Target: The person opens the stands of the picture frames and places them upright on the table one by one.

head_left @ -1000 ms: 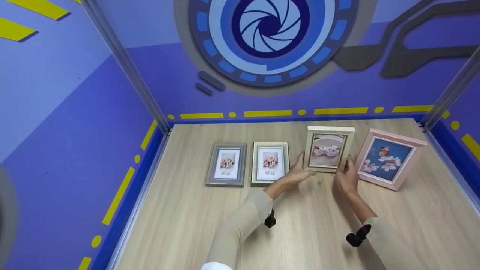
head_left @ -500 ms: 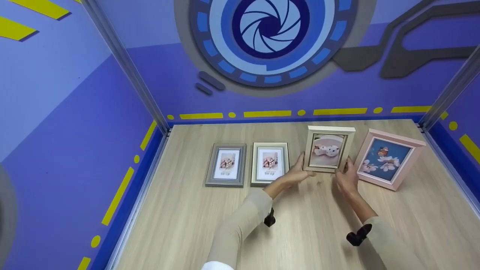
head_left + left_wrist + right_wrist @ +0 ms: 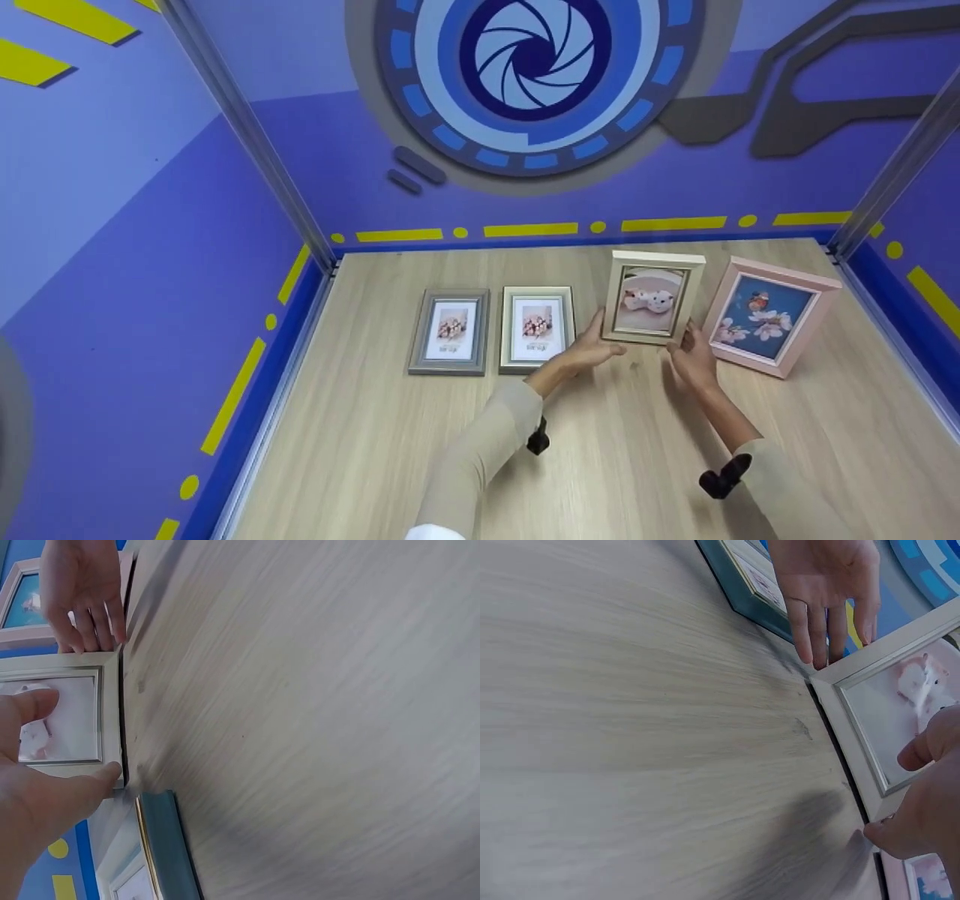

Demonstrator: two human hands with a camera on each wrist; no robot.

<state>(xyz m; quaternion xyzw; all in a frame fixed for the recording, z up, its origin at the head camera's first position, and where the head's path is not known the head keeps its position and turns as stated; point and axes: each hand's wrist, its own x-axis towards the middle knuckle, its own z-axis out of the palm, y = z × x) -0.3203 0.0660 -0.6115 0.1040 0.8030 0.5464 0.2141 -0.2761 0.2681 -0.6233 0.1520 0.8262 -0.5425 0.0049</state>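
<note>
A cream photo frame [image 3: 613, 300] with a picture of two white animal figures stands tilted back at the right rear of the table. My left hand [image 3: 591, 351] grips its lower left side, with the thumb at the bottom corner. My right hand [image 3: 694, 362] holds the lower right side. Each wrist view shows the near hand's digits over the front face and the fingertips of the other hand [image 3: 84, 596] at the opposite edge. To its right, a pink photo frame [image 3: 804, 330] leans back, showing a bird and blossoms.
Left of my left hand are a champagne-coloured frame [image 3: 510, 330] and a grey frame [image 3: 420, 330], side by side; my left forearm passes near the first. Behind the wooden table [image 3: 375, 442] rises a purple-blue wall [image 3: 300, 165], with side walls left and right.
Both hands stay at the cream photo frame, and the right hand has shifted only slightly. The whole scene has moved a little left in the head view.
</note>
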